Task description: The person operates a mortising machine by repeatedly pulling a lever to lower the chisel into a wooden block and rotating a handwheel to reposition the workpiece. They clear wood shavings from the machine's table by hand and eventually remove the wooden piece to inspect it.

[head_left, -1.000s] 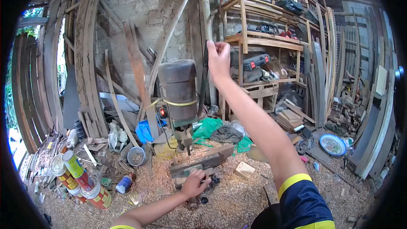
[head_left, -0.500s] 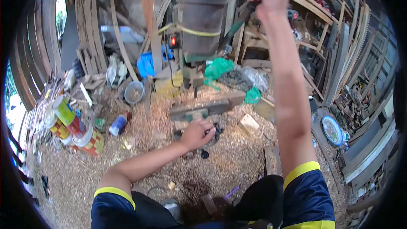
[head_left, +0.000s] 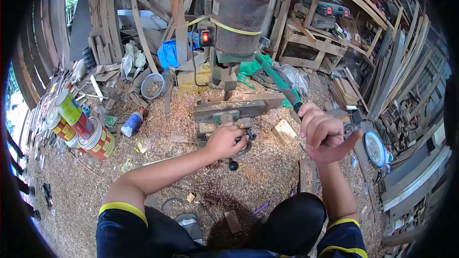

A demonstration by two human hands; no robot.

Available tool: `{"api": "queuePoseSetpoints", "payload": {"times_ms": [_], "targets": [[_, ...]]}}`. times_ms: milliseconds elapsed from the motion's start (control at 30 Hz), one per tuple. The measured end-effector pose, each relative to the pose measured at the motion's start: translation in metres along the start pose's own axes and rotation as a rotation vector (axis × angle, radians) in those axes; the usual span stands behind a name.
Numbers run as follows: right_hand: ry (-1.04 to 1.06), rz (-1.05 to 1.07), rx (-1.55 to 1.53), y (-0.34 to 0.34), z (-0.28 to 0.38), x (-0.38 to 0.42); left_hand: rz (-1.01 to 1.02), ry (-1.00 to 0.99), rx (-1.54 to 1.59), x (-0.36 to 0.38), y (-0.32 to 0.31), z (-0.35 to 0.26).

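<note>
The bench machine (head_left: 241,21) before me looks like a drill press or mortiser, its bit (head_left: 226,94) down at a wooden board (head_left: 229,110) clamped on edge. My left hand (head_left: 227,141) is closed on the dark handwheel (head_left: 245,150) in front of the clamp; the hand hides part of the wheel. A ball knob (head_left: 233,166) sticks out below it. My right hand (head_left: 325,133) has its fingers curled at the black-tipped end of the long green lever (head_left: 282,85), thumb stretched out to the side.
Wood chips cover the ground. A pale wood block (head_left: 284,131) lies right of the machine. Stacked paint cans (head_left: 98,143), a blue bottle (head_left: 132,124) and a bowl (head_left: 153,86) are at left. A round blue-rimmed dish (head_left: 374,148) and planks (head_left: 344,93) are at right.
My right hand has come down from high up with the lever, which now slopes downward. The bit has dropped to the board. My left hand has stayed on the handwheel.
</note>
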State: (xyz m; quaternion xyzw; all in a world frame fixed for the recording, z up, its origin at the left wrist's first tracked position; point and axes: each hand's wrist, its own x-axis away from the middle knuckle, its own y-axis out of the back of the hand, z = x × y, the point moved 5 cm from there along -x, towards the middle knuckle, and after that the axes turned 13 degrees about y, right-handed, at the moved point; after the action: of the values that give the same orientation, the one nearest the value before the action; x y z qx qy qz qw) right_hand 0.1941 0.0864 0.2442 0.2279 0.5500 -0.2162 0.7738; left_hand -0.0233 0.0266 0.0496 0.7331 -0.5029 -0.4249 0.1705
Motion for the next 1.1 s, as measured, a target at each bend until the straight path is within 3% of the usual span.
{"api": "queuePoseSetpoints", "payload": {"times_ms": [67,100,167,200,233,300,333,400,433,500,533,700,767,900,1033,1100], "targets": [[-0.229,0.114,-0.082,-0.001,-0.007,-0.015,0.022,-0.013,0.021,-0.001,0.001,0.001],[-0.234,0.122,-0.079,0.005,-0.004,-0.023,0.017,-0.012,0.029,-0.002,0.0,0.005],[-0.953,0.168,0.098,0.018,-0.022,-0.018,0.036,-0.076,0.087,0.0,-0.001,0.011],[-0.955,0.247,0.258,0.008,-0.019,-0.034,0.106,-0.053,0.1,0.003,0.001,0.013],[-1.147,0.136,0.265,0.003,-0.02,-0.031,0.102,-0.056,0.113,0.006,0.005,0.013],[-0.744,0.148,0.376,-0.011,-0.023,-0.03,0.074,-0.057,0.129,0.011,0.013,0.014],[-0.751,0.158,0.386,0.001,-0.035,-0.017,0.12,-0.02,0.171,0.014,0.007,0.027],[-0.411,0.476,0.935,0.003,-0.039,-0.021,0.068,-0.069,0.2,0.02,0.007,0.033],[-0.419,0.491,0.933,0.012,-0.036,-0.022,0.021,-0.119,0.208,0.023,0.008,0.035],[-1.744,0.1,0.329,-0.012,-0.025,-0.026,0.037,-0.097,0.234,0.025,0.003,0.042],[-1.797,0.13,0.375,0.0,-0.034,-0.019,0.049,-0.113,0.243,0.023,0.003,0.041],[-1.696,0.025,0.353,-0.007,-0.036,-0.002,0.099,-0.109,0.273,0.017,-0.003,0.04],[-1.717,0.005,0.534,-0.011,-0.035,0.017,0.095,-0.118,0.306,0.013,-0.004,0.036],[-1.537,-0.002,0.431,-0.021,-0.056,0.064,0.097,-0.122,0.393,0.011,0.0,0.041],[-1.538,-0.108,0.342,-0.008,-0.056,0.083,0.089,-0.156,0.541,0.009,-0.005,0.04],[-1.271,-0.268,0.421,-0.01,-0.057,0.083,0.099,-0.159,0.556,0.01,-0.004,0.04]]}}
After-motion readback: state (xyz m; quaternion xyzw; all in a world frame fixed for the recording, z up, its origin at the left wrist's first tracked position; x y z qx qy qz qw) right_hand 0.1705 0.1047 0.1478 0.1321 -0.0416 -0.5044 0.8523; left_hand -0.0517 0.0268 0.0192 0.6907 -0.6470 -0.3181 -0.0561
